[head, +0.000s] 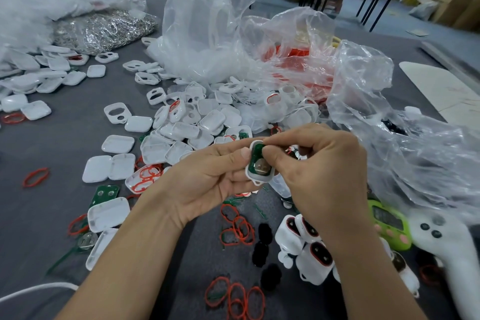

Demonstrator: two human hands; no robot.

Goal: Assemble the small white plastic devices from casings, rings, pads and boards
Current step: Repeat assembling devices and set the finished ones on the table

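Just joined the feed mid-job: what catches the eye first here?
Centre frame, the left hand holds a white casing while the right hand pinches the green board in it. Behind them sprawls a heap of white casings beside clear plastic bags; red rings lie scattered nearer the camera.

Bright, even overhead light, diffuse; shadows soft & faint on the grey cloth-covered table (65,138). Glare streaks on the crumpled clear plastic bags (207,21) & the heap of shiny silver metal clips (104,28). White rounded plastic casings (118,143) nearly blown out. Wide-angle bend at edges; far bkgd soft, corners smeared, centre approx sharp.
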